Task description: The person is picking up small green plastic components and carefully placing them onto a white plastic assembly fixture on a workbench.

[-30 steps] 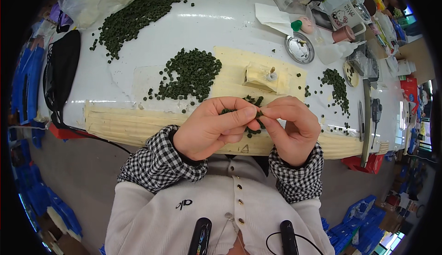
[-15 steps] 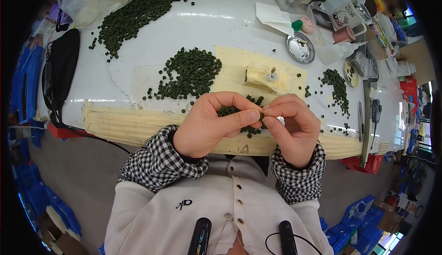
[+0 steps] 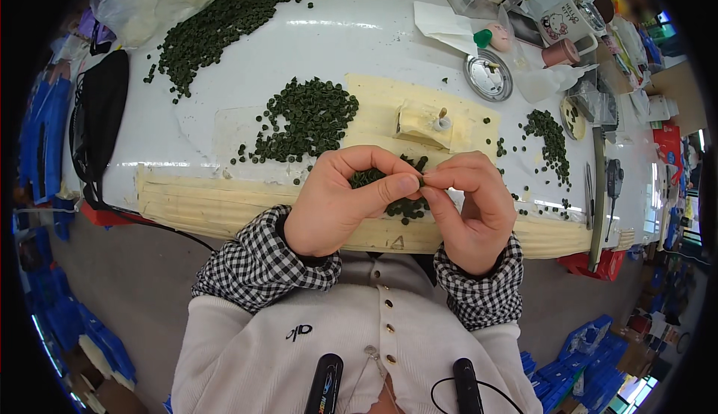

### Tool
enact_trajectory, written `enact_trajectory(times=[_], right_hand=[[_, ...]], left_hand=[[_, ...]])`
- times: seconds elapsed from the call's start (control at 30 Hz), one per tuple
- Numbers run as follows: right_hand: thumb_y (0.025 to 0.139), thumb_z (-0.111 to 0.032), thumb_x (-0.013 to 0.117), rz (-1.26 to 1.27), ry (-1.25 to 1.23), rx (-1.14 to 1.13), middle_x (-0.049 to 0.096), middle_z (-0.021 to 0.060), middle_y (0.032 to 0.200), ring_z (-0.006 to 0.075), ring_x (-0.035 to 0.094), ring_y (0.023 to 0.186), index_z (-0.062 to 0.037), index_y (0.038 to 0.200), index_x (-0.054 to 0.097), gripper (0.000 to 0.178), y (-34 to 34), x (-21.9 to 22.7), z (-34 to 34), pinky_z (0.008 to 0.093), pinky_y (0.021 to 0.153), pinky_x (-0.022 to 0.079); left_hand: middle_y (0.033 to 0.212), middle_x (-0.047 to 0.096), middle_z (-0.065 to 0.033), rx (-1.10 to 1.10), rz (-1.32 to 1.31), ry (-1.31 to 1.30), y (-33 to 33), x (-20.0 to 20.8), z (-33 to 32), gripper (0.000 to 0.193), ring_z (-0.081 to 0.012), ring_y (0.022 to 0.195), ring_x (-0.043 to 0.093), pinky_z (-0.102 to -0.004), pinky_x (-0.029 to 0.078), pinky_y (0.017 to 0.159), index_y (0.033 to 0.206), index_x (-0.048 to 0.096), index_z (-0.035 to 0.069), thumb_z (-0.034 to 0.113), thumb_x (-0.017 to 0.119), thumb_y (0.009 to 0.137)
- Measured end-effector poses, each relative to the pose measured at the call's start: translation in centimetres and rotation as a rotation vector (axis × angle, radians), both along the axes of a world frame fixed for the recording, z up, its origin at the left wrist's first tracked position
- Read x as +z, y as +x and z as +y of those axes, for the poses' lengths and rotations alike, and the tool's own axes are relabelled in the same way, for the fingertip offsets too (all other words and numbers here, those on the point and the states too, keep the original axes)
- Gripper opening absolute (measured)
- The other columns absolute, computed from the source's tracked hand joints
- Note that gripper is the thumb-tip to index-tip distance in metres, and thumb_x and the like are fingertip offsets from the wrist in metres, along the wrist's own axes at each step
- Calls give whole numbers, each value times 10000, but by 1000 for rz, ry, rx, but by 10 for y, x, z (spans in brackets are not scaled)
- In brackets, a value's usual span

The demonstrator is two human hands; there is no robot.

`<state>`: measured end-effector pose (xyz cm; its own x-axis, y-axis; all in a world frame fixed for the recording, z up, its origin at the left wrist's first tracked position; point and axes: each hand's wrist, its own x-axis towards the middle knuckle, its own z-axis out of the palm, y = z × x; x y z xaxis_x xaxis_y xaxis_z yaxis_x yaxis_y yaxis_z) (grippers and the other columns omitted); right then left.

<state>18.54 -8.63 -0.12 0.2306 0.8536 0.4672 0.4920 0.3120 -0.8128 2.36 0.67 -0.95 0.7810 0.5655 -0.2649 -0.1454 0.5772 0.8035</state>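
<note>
Over the near edge of the table, my left hand and my right hand meet tip to tip. Both are closed in a pinch around a small dark green part, mostly hidden by thumbs and fingers. Below and behind the fingertips lies a heap of similar dark green pieces, partly covered by my left hand. Just beyond stands a cream-coloured block with a small upright peg and a white cup-like fitting. A middle pile of small green pieces lies to the left of it.
A larger green pile spreads at the far left, beside a clear plastic bag. To the right are a smaller pile, a round metal dish, tweezers and a mug. Padded cream strip lines the table edge.
My right hand has shifted slightly left, and the pinched fingertips have moved a little with it. The piles and tools lie as before.
</note>
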Motion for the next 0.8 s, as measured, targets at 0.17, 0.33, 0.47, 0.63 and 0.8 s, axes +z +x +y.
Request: enact_trajectory(times=[0.17, 0.33, 0.47, 0.63, 0.8], right_hand=[[747, 88, 705, -38, 17, -47, 626, 108, 901, 200, 627, 800, 3, 920, 651, 200, -2, 1, 0, 271, 688, 516], [746, 90, 705, -41, 9, -62, 624, 109, 907, 202, 632, 810, 4, 920, 650, 202, -3, 2, 0, 271, 696, 523], [748, 82, 710, -24, -2, -45, 626, 109, 905, 204, 632, 809, 4, 914, 649, 194, -2, 0, 0, 271, 694, 521], [752, 72, 713, -26, -13, -29, 628, 107, 902, 202, 632, 805, 2, 916, 649, 189, 0, -1, 0, 270, 690, 519], [754, 72, 712, 0, -7, -30, 628, 107, 902, 200, 632, 794, 1, 917, 651, 188, -1, -1, 1, 269, 688, 518]], left_hand=[[831, 677, -52, 32, 41, 213, 2, 4, -1, 136, -29, 621, 468, -181, 373, 540, 997, 672, -10, 75, 645, 895], [906, 703, -80, 95, 17, 372, 3, -1, -2, 128, -78, 762, 603, -218, 487, 715, 979, 681, -10, 30, 674, 858], [920, 701, -77, 74, 69, 412, 1, 3, 0, 125, -106, 861, 632, -245, 492, 815, 957, 683, -10, 9, 690, 834], [903, 695, -67, 142, 27, 389, 4, 2, -2, 110, -98, 851, 623, -237, 487, 791, 935, 680, -10, 10, 695, 828], [912, 699, -75, 127, 57, 481, 1, 2, -2, 136, -95, 847, 626, -231, 499, 776, 965, 692, -29, 10, 686, 835]])
